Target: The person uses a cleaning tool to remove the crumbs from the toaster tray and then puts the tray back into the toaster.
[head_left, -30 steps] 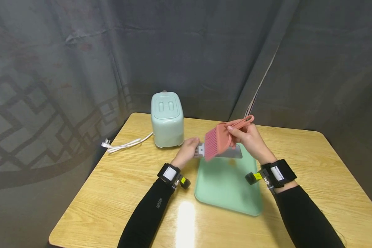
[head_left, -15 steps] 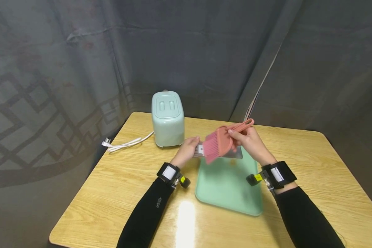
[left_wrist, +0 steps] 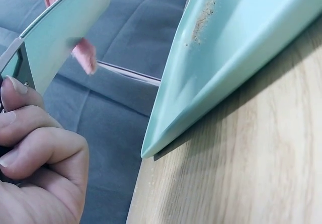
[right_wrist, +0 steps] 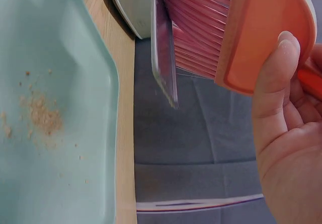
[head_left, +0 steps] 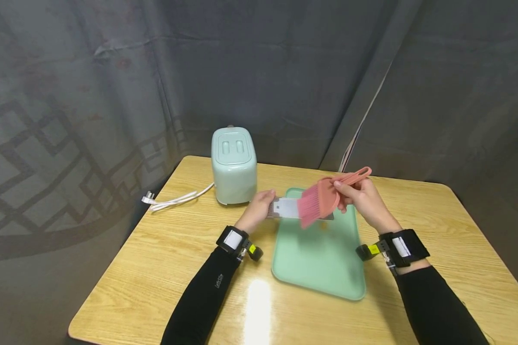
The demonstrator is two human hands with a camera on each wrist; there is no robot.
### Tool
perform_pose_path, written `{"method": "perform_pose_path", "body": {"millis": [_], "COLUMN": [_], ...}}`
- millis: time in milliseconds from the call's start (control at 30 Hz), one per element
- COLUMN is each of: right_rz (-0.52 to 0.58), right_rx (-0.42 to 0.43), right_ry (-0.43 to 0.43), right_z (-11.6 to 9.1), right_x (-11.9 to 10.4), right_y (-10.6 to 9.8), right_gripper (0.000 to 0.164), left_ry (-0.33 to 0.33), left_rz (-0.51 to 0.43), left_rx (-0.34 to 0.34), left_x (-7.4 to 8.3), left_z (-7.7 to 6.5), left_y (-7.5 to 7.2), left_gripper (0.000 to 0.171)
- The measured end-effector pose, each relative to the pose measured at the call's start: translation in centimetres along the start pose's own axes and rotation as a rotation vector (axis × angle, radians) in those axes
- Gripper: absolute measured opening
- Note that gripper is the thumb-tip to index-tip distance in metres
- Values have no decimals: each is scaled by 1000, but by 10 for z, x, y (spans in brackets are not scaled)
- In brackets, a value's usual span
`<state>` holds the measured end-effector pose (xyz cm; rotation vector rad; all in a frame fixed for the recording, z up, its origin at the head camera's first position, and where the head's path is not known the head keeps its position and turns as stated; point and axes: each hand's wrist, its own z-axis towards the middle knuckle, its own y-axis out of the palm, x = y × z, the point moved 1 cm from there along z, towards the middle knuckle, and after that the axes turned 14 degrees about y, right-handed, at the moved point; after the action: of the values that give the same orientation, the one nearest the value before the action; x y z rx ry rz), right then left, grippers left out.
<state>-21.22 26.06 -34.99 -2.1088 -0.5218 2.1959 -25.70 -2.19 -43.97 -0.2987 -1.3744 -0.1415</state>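
Note:
My left hand (head_left: 258, 209) grips one end of a flat, shiny metal crumb tray (head_left: 287, 209) above the green tray (head_left: 319, 263). In the left wrist view its fingers (left_wrist: 48, 151) curl round the dark end of the plate. My right hand (head_left: 364, 201) holds a pink hand brush (head_left: 328, 197) by its handle, thumb pressed on the brush head. The bristles (right_wrist: 196, 22) lie against the metal surface, as the right wrist view shows. Below, a small heap of brown crumbs (right_wrist: 45, 116) lies on the green tray, with loose specks around it.
A pale green toaster (head_left: 234, 167) stands at the back left of the wooden table (head_left: 164, 268). Its white cord and plug (head_left: 172, 203) lie to its left. A grey curtain (head_left: 259, 81) hangs behind the table.
The pink brush has moved to the right along the crumb tray with my right hand, baring more metal at the left end. My left hand has barely moved.

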Motion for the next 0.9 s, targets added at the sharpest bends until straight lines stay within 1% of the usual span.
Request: {"method": "perform_pose_path", "body": {"millis": [233, 400, 500, 633, 767, 900], "right_rz": [-38, -105, -167, -238, -293, -336], "right_rx": [71, 145, 207, 277, 328, 369], "right_ry": [-5, -34, -44, -18, 14, 22], "right_z": [-6, -10, -12, -14, -15, -18], "right_x": [2, 4, 6, 9, 11, 10], "right_y": [-9, -15, -19, -22, -22, -21], "right_gripper": [33, 32, 30, 29, 31, 32], "left_ry": [-16, -7, -1, 2, 2, -7], "left_rz": [-27, -23, -24, -24, -17, -16], "left_rx": [11, 12, 7, 6, 10, 10], "left_x": [-3, -4, -5, -7, -7, -6], "left_z": [-1, 0, 1, 2, 2, 2], "left_y": [-1, -2, -3, -3, -3, -3], "left_gripper": [48, 48, 46, 44, 43, 44]}}
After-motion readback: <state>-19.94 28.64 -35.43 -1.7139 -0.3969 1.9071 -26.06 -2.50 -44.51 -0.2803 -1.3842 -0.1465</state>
